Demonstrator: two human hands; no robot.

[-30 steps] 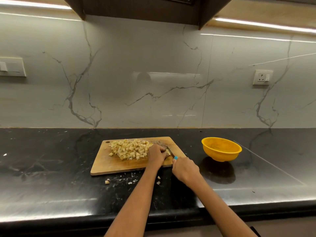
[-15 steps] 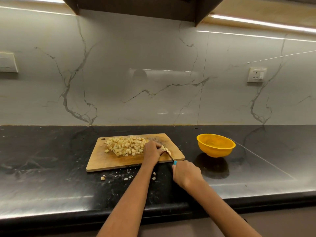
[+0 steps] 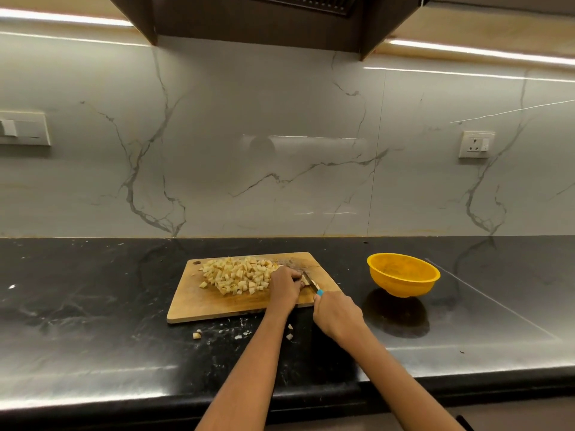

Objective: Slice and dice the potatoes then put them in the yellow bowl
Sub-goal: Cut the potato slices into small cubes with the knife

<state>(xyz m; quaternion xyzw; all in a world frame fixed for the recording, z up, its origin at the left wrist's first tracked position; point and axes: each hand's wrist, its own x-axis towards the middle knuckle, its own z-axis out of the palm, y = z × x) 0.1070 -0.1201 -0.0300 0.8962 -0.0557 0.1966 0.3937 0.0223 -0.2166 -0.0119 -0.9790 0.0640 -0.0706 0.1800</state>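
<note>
Dicing last potato piece on board.
Left hand (image 3: 284, 286) pins potato piece (image 3: 312, 283) steady; right hand (image 3: 337, 312) grips knife (image 3: 311, 283); yellow bowl (image 3: 403, 278) waits alongside.

You're in a home kitchen: a black stone desk (image 3: 93, 306) runs below a marble backsplash (image 3: 280, 135), with a hood (image 3: 264, 20) overhead, a socket (image 3: 476, 144), and a chopping board (image 3: 217, 303).
</note>
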